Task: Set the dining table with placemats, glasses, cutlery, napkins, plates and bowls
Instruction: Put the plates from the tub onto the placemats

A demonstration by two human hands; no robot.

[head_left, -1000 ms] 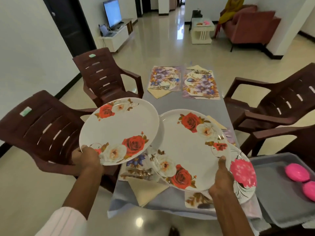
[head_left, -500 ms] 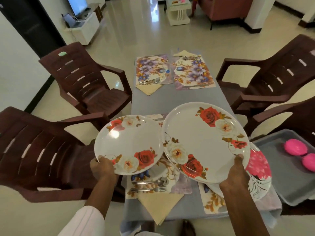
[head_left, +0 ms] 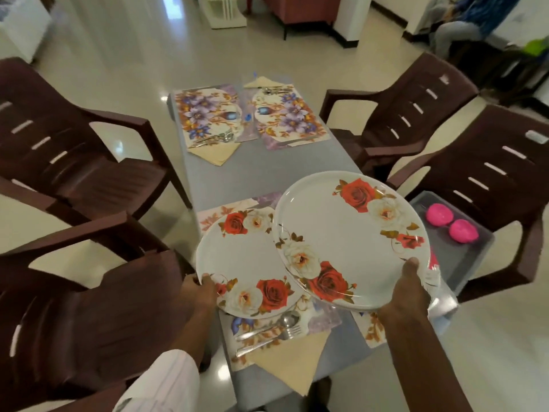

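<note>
Left grip holds left plate's near rim; right grip, right plate's.

My left hand grips the left plate at the 8 o'clock point of its rim, thumb on top, the other fingers hidden underneath. That forearm rises from 6 o'clock and leans toward 1 o'clock, with a white sleeve covering its lower part. My right hand grips the right plate at its 5 o'clock rim, thumb lying flat and pointing to 12 o'clock. The right forearm is bare and runs down toward 5 o'clock. Both wrists are held nearly straight.
</note>
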